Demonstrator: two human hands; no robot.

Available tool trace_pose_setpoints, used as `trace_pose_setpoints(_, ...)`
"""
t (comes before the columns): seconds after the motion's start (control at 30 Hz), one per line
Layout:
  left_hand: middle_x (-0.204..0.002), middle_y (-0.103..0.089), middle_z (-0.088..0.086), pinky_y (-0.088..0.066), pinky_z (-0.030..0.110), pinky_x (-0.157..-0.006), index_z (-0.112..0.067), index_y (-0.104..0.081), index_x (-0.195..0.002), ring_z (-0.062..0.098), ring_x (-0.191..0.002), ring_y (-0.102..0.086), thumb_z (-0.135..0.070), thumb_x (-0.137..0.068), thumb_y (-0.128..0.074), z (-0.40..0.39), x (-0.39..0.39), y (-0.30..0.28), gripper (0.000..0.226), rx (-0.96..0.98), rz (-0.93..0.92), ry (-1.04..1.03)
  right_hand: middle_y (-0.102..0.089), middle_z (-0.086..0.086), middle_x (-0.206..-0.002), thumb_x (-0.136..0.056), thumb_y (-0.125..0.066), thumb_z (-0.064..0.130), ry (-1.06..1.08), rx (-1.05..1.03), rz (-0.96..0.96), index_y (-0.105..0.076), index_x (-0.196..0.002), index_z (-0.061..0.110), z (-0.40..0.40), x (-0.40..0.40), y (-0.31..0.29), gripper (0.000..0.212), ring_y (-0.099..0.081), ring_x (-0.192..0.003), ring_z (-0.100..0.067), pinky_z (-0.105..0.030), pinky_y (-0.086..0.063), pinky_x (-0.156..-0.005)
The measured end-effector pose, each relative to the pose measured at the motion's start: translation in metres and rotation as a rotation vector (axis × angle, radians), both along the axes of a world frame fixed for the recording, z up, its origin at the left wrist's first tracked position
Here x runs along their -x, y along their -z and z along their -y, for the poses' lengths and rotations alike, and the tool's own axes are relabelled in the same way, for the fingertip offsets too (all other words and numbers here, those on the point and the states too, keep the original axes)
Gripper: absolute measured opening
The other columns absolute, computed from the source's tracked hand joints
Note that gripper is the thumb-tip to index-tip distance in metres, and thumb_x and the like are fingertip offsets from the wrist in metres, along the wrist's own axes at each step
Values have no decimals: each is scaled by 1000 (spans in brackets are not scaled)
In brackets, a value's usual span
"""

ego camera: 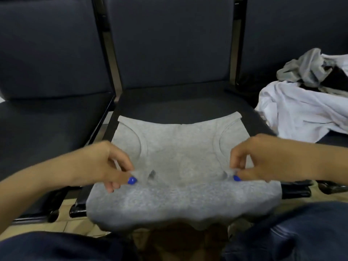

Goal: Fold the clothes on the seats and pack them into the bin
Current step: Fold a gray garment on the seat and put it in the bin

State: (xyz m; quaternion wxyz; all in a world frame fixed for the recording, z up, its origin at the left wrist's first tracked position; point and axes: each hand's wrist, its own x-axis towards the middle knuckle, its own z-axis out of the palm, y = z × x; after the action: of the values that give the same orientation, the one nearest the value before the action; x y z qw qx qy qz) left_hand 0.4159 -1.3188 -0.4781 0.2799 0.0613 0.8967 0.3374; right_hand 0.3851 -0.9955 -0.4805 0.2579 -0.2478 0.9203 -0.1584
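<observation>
A fold of the grey top (177,166) is judged to be in hand: the garment is spread flat over the middle seat (169,102), its neckline end lying beyond the hands and its near hem draped off the seat's front edge, below the wrists.

To the left, the left hand (105,164) is closed in a pinch on the cloth, thumb and fingers curled round a small raised ridge of fabric just inside the left armhole. Between the hands a band of the top is stretched, slightly lifted off the seat. To the right, the right hand (252,159) is likewise pinched on the fabric, just inside the right armhole, level with the other hand.

Farther right, beyond the right hand and well apart from it, a heap of unfolded clothes (308,97) is seen on the next seat, white cloth in front and grey and dark pieces behind. No bin is seen.

For the next move, it is judged that both pinches must be carried together, evenly, so the fold line is kept straight; the overhanging hem could slide off the seat edge if tension is lost.
</observation>
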Motion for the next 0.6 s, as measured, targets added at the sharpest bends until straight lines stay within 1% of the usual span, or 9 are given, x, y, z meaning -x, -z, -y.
trace_pose_setpoints(0.07,-83,-71,-8,-52,23,-56,-28,-75,-80,13,-64,-67,-50,-63,-70,2,2,9,29,91,107,82,-68,12,-94,-85,-65,41,-75,-101,124,-66,-95,31,7,1,7,14,-61,-59,-6,-22,-53,-65)
trace_pose_setpoints(0.13,-83,-71,-4,-49,22,-52,-22,-73,-87,13,-63,-66,-44,-77,-65,9,19,20,25,146,124,42,-68,4,-101,-88,-60,44,-75,-140,198,-64,-103,28,15,9,11,22,-60,-64,-7,-25,-53,-64)
trace_pose_setpoints(0.23,-84,-65,5,-44,22,-45,-12,-68,-87,14,-54,-61,-26,-94,-58,20,66,40,19,178,-58,-262,-67,1,-100,-94,-54,37,40,-94,185,-62,-107,22,28,39,16,22,-60,-66,-8,-20,-51,-56)
trace_pose_setpoints(0.3,-89,-61,9,-42,24,-45,-9,-62,-90,17,-58,-58,-22,-97,-51,28,98,54,18,214,-258,-457,-66,-3,-96,-97,-50,33,158,-82,118,-60,-108,16,33,70,24,23,-61,-67,-14,-24,-53,-53)
trace_pose_setpoints(0.4,-110,-59,17,-48,34,-68,-7,-56,-119,28,-83,-60,-22,-98,-48,42,133,75,26,257,-521,-584,-64,-10,-105,-98,-44,26,308,-145,-93,-61,-107,14,28,120,44,23,-64,-82,-26,-36,-58,-68)
trace_pose_setpoints(0.47,-128,-51,21,-47,43,-89,-3,-43,-137,35,-106,-55,-24,-99,-46,49,146,88,43,314,-564,-552,-57,-11,-117,-95,-44,24,375,-203,-251,-61,-109,15,17,145,58,23,-58,-101,-30,-43,-51,-88)
trace_pose_setpoints(0.5,-130,-50,20,-46,45,-92,-3,-41,-139,35,-110,-54,-25,-100,-44,50,150,93,45,326,-560,-542,-51,-11,-124,-95,-43,24,409,-222,-295,-57,-115,17,12,153,63,25,-53,-109,-31,-43,-46,-94)
trace_pose_setpoints(0.53,-126,-53,19,-46,45,-90,-3,-46,-134,34,-108,-55,-27,-100,-42,51,153,95,41,321,-553,-552,-44,-13,-129,-97,-42,25,447,-247,-329,-51,-125,17,7,158,68,31,-48,-116,-33,-42,-42,-98)
trace_pose_setpoints(0.6,-100,-60,15,-50,43,-78,-4,-60,-99,29,-86,-58,-31,-98,-44,54,161,97,31,294,-553,-595,-35,-15,-135,-99,-41,30,538,-295,-386,-38,-138,16,-1,164,76,42,-40,-124,-35,-42,-38,-100)
